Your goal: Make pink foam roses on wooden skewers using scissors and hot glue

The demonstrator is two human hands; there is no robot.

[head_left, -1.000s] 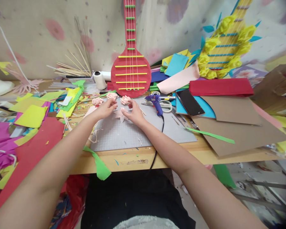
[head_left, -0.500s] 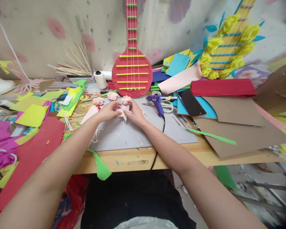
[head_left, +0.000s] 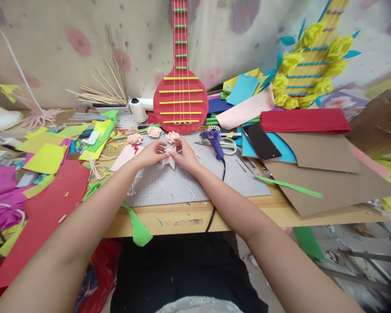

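Observation:
Between both hands, just above the grey cutting mat (head_left: 156,187), is a pale pink paper flower (head_left: 168,161) with pointed petals. My left hand (head_left: 151,153) pinches its left side with thumb and fingers. My right hand (head_left: 185,155) grips it from the right, thumb across its centre. Fingers partly cover the flower. Behind the hands lie finished-looking pink paper roses: one rose (head_left: 135,138) at the left, another rose (head_left: 154,132) in the middle and a third rose (head_left: 173,137) by my right fingertips. A pale pink paper sheet (head_left: 126,157) lies left of my left hand.
A red paper lute (head_left: 180,106) leans on the wall straight ahead. To the right lie a blue glue gun (head_left: 216,142), white-handled scissors (head_left: 228,146), a black phone (head_left: 261,141) and brown cardboard (head_left: 332,182). Coloured scraps (head_left: 45,157) and red paper (head_left: 57,195) spread at the left.
Both hands stay in the same place on the flower. Its petals have turned slightly and look more folded under the fingers. The view has shifted very slightly.

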